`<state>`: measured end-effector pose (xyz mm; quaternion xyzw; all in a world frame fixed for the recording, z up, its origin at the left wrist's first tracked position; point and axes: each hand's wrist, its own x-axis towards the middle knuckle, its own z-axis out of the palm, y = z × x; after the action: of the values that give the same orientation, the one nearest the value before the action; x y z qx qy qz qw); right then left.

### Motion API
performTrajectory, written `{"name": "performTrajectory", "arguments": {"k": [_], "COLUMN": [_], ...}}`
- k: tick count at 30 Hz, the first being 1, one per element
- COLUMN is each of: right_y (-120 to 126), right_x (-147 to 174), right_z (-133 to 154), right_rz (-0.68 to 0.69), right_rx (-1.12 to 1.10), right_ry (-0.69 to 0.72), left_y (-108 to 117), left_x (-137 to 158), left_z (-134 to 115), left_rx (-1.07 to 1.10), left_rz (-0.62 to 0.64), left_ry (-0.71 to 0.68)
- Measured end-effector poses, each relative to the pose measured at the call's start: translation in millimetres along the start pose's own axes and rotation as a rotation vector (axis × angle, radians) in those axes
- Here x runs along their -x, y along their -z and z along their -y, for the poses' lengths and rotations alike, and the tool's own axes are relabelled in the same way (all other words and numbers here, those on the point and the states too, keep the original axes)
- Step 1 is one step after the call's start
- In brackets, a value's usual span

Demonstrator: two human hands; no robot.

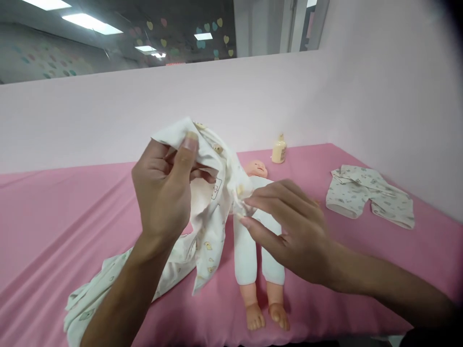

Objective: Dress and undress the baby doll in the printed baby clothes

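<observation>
A white baby garment with small yellow animal prints (211,241) hangs in folds between my hands. My left hand (164,183) is closed on its upper edge, thumb on top of the white cloth. At the other side of the garment my right hand (285,221) pinches a gathered bit of it between thumb and fingers. Behind and below lies a baby doll (246,255) on its back in white clothing, bare feet toward me. My right hand and the garment cover part of its upper body.
A pink sheet (72,207) covers the table. Pale printed cloth (90,294) lies bunched under my left forearm. Beyond the doll stands a yellow pump bottle (279,150). Patterned baby shorts (365,193) lie spread at the right. White walls (202,91) close off the back and right.
</observation>
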<state>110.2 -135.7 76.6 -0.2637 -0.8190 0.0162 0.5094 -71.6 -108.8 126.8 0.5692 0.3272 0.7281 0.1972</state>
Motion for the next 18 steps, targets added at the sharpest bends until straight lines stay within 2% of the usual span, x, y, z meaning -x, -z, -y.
{"name": "performTrajectory", "arguments": {"k": [4, 7, 9, 16, 18], "right_y": [5.1, 0.5, -6.4, -26.8, -25.1], "right_x": [-11.0, -20.1, -25.3, -42.2, -46.1], "right_z": [10.9, 11.3, 8.9, -0.9, -1.0], "right_rz": [0.128, 0.111, 0.094, 0.054, 0.061], "right_rx": [-0.040, -0.087, -0.148, -0.273, -0.285], "right_ry": [-0.213, -0.337, -0.388, -0.302, -0.310], "left_y": [-7.9, -10.6, -10.3, 3.9, 12.5], "left_x": [-6.2, -5.2, -1.4, 15.4, 18.1], "left_z": [-11.7, -19.1, -22.4, -27.9, -27.5], "left_rx": [0.018, -0.122, -0.229, -0.473, -0.498], "left_rz": [-0.009, -0.039, -0.060, -0.167, -0.125], "left_ry": [-0.217, -0.347, -0.387, -0.489, -0.513]}}
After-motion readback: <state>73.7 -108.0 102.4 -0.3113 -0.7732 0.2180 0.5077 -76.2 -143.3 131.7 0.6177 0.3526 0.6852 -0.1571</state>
